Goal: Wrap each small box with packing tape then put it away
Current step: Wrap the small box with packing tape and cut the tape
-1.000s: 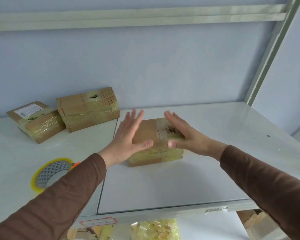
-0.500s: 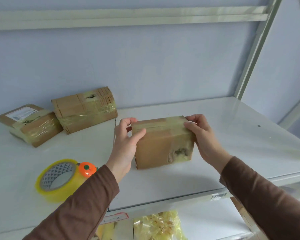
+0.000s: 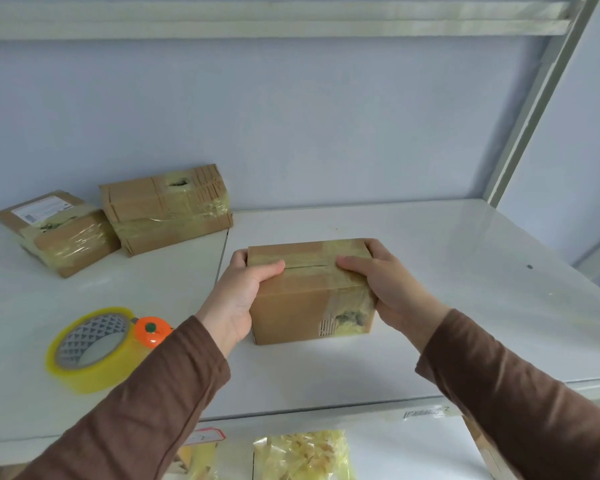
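A small brown cardboard box [image 3: 302, 306] with tape over its top seam stands on the white shelf [image 3: 430, 306]. My left hand [image 3: 238, 296] grips its left end, thumb on top and fingers behind. My right hand [image 3: 392, 289] grips its right end the same way. A yellow roll of packing tape [image 3: 90, 348] with an orange cutter [image 3: 152, 330] lies on the shelf to the left of my left forearm.
Two taped boxes sit at the back left against the wall: one with a white label [image 3: 56, 230] and a bigger one [image 3: 167, 207]. A shelf post [image 3: 534, 109] rises at the right. A bag of yellowish scraps [image 3: 302, 452] lies on the lower shelf.
My open hands closed on the flat-lying box, tipped it up onto its side and drew it nearer the front edge. My view has moved closer.
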